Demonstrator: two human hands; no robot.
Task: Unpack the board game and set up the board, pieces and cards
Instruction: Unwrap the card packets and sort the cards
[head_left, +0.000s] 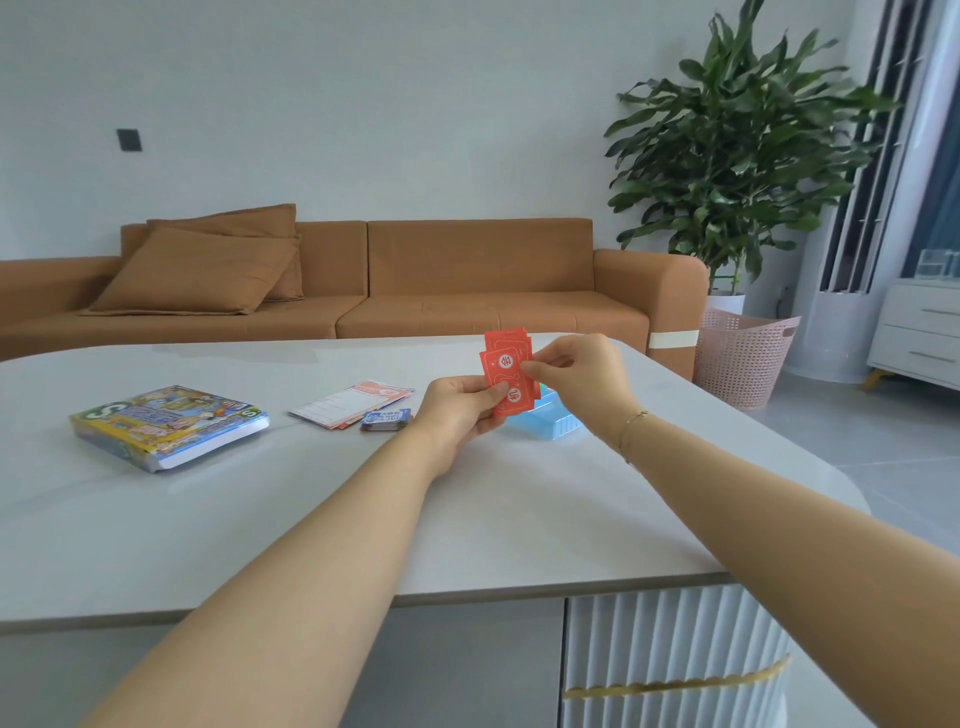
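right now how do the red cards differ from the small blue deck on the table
The red cards are held up off the table, gripped by the left hand and pinched by the right hand; the blue deck lies flat on the table, untouched. The red cards are fanned apart; the blue deck sits as one stack. Both are small printed game cards.

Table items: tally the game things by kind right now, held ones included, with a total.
Game box: 1
Paper sheet pile: 1
Small blue card deck: 1
Light blue tray: 1
Red card bunch, held above the table in left hand and right hand: 1
Total: 5
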